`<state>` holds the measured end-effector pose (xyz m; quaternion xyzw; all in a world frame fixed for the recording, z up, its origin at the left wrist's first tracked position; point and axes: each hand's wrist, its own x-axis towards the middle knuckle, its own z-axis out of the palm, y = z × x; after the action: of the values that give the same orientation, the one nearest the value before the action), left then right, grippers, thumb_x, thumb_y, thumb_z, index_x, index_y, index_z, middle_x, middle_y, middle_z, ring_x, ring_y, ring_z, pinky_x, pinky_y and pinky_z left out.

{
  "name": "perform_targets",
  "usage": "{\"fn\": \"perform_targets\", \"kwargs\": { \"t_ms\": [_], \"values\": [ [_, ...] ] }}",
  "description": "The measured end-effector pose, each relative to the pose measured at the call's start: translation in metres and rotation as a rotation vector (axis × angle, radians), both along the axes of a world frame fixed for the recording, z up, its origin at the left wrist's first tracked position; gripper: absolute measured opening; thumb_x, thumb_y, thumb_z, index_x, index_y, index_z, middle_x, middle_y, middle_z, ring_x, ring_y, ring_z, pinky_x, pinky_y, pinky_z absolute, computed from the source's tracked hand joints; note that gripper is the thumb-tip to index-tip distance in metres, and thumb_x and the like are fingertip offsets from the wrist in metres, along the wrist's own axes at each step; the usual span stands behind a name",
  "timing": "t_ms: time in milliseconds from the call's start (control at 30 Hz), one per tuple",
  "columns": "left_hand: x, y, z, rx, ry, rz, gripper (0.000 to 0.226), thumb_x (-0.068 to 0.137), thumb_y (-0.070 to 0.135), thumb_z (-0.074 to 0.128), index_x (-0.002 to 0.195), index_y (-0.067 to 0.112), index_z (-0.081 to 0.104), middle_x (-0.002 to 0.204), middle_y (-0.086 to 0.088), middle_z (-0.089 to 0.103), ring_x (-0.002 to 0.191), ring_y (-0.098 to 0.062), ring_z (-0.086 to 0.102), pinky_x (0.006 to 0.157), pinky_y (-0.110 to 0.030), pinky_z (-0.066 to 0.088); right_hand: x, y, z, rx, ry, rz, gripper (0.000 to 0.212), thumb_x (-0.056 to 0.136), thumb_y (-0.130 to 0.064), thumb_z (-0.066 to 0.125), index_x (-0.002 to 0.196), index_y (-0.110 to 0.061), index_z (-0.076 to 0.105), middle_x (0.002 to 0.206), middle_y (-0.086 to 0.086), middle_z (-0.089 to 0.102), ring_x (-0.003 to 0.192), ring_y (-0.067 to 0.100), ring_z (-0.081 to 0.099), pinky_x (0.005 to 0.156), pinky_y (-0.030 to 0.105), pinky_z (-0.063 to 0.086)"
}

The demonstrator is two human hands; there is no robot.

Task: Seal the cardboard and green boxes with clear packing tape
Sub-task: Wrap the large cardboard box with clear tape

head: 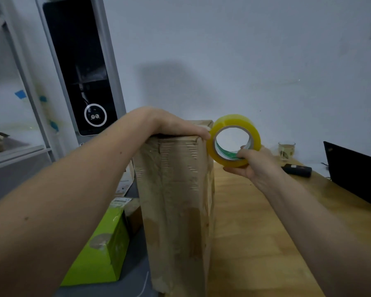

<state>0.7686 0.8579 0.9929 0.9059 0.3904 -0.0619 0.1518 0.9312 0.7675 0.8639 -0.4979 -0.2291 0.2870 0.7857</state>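
The tall brown corrugated cardboard box (176, 202) stands on end at the left edge of the light wooden table (255, 232), its long axis upright and its narrow top end toward the ceiling. The left hand (176, 127) lies flat over that top end, fingers stretched toward the right corner, pressing down without curling round anything. The right hand (253, 161) grips the yellowish roll of clear packing tape (234, 140) from below, thumb hooked into the core; the roll stands on edge with its hole facing the camera, its rim touching the box's upper right corner.

The likeliest trouble is the box itself: so tall on a small footprint and so close to the table's edge, a sideways pull on the tape could tip it left, onto the bright green rectangular box (103, 243) lying lower down beside it. That one lies tilted, its long axis running away from the camera. The tape could also fold on itself or skew off the seam if the roll twists. Whether a strip has already been stuck down cannot be told.
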Motion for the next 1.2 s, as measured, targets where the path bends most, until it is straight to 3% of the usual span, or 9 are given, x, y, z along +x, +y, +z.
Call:
{"fn": "perform_targets", "kwargs": {
  "t_ms": [100, 233, 400, 600, 700, 833, 967, 1100, 1200],
  "values": [
    [-0.003, -0.018, 0.003, -0.030, -0.065, 0.113, 0.057, 0.076, 0.072, 0.061, 0.098, 0.020, 0.066, 0.099, -0.007, 0.070, 0.088, -0.021, 0.068, 0.083, -0.030, 0.053, -0.010, 0.004, -0.004, 0.059, 0.072, 0.001, 0.043, 0.089, 0.011, 0.052, 0.124, -0.010, 0.043, 0.120, 0.017, 0.050, 0.092, 0.034, 0.064, 0.062, 0.047, 0.059],
    [-0.001, -0.024, -0.003, 0.050, -0.340, 0.131, 0.044, 0.071, 0.046, 0.075, 0.101, 0.015, 0.067, 0.095, -0.005, 0.067, 0.073, -0.021, 0.065, 0.054, -0.024, 0.049, -0.012, -0.003, -0.003, 0.110, 0.123, 0.034, 0.044, 0.090, 0.012, 0.047, 0.128, -0.009, 0.040, 0.121, 0.018, 0.046, 0.093, 0.036, 0.064, 0.063, 0.048, 0.058],
    [-0.017, -0.012, 0.000, 0.035, -0.640, 0.109, 0.072, 0.071, 0.034, 0.081, 0.136, 0.019, 0.055, 0.128, -0.003, 0.049, 0.105, -0.020, 0.046, 0.084, -0.029, 0.041, -0.016, -0.003, 0.018, 0.150, 0.002, 0.039, 0.044, 0.090, 0.011, 0.048, 0.128, -0.009, 0.041, 0.126, 0.019, 0.048, 0.102, 0.036, 0.062, 0.071, 0.053, 0.059],
    [-0.041, -0.014, -0.035, -0.285, -1.132, 0.244, 0.100, 0.046, 0.038, 0.084, 0.139, 0.028, 0.050, 0.119, -0.002, 0.057, 0.102, -0.022, 0.059, 0.088, -0.037, 0.053, -0.028, 0.003, 0.061, 0.205, -0.283, -0.089, 0.048, 0.094, 0.003, 0.048, 0.135, -0.019, 0.036, 0.116, 0.004, 0.050, 0.097, 0.023, 0.062, 0.064, 0.038, 0.061],
    [-0.040, -0.013, -0.092, -0.466, -1.311, 0.333, 0.078, 0.067, 0.025, 0.082, 0.138, 0.029, 0.051, 0.107, -0.002, 0.061, 0.095, -0.023, 0.063, 0.077, -0.036, 0.055, -0.038, 0.014, 0.047, 0.103, -0.360, -0.126, 0.039, 0.095, -0.001, 0.046, 0.131, -0.015, 0.041, 0.101, -0.002, 0.052, 0.097, 0.024, 0.062, 0.058, 0.034, 0.060],
    [-0.039, -0.011, -0.177, -0.723, -1.487, 0.502, 0.090, 0.052, 0.027, 0.089, 0.135, 0.031, 0.053, 0.127, -0.004, 0.060, 0.103, -0.024, 0.064, 0.077, -0.037, 0.056, -0.052, 0.032, -0.002, -0.079, -0.462, -0.136, 0.028, 0.098, -0.005, 0.045, 0.125, -0.011, 0.046, 0.108, 0.004, 0.052, 0.094, 0.020, 0.056, 0.056, 0.028, 0.058],
    [-0.047, -0.010, -0.235, -0.836, -1.573, 0.617, 0.089, 0.045, 0.029, 0.086, 0.130, 0.030, 0.060, 0.112, 0.002, 0.070, 0.094, -0.020, 0.070, 0.070, -0.034, 0.056, -0.068, 0.054, -0.039, -0.198, -0.588, -0.092, 0.028, 0.097, -0.008, 0.044, 0.124, -0.014, 0.048, 0.109, 0.003, 0.053, 0.107, 0.026, 0.055, 0.090, 0.046, 0.051],
    [-0.060, -0.004, -0.276, -0.887, -1.460, 0.684, 0.086, 0.051, 0.042, 0.083, 0.132, 0.025, 0.058, 0.123, -0.012, 0.066, 0.103, -0.032, 0.067, 0.071, -0.040, 0.057, -0.082, 0.068, -0.070, -0.244, -0.637, -0.018, 0.028, 0.098, -0.014, 0.048, 0.127, -0.012, 0.048, 0.113, 0.003, 0.055, 0.104, 0.021, 0.053, 0.084, 0.031, 0.043],
    [-0.072, -0.010, -0.295, -0.912, -1.350, 0.676, 0.077, 0.060, 0.049, 0.079, 0.131, 0.026, 0.058, 0.121, -0.008, 0.068, 0.100, -0.024, 0.069, 0.068, -0.036, 0.058, -0.093, 0.077, -0.091, -0.297, -0.685, 0.005, 0.031, 0.098, -0.021, 0.051, 0.127, -0.013, 0.050, 0.116, 0.004, 0.056, 0.103, 0.019, 0.053, 0.084, 0.031, 0.041]
  ]
}}
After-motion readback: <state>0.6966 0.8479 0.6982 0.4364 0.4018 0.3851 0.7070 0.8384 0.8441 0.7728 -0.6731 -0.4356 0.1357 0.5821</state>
